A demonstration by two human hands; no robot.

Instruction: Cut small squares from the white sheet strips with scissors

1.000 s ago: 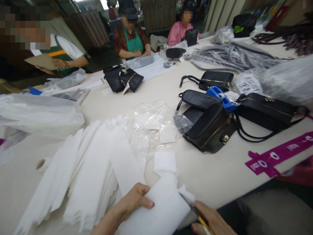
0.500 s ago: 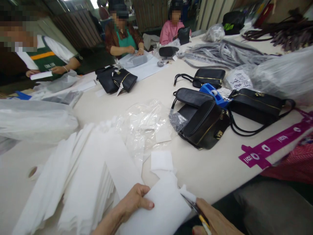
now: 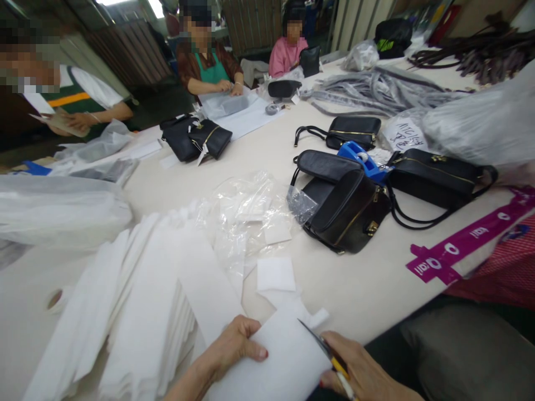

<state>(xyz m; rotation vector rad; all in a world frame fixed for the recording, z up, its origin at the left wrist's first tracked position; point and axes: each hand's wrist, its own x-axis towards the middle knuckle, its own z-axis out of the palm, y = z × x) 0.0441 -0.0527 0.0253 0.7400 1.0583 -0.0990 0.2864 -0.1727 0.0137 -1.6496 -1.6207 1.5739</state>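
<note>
My left hand pinches the left edge of a white foam sheet near the table's front edge, thumb on top. In my right hand is a pair of scissors with yellow on the handle; the blades lie over the sheet's upper right part. Small white cut pieces rest just beyond the sheet, among them a square piece. To the left, a stack of long white foam strips fans out beside my left forearm.
Black handbags lie right of centre, around a blue tape dispenser. Clear plastic bags sit mid-table. A tape roll is at left. Purple tape runs along the right edge. Several people work across the table.
The scissors have moved slightly left, further over the sheet. A small cut strip now lies beyond the blades. At far left, a co-worker's hands have shifted the paper they hold.
</note>
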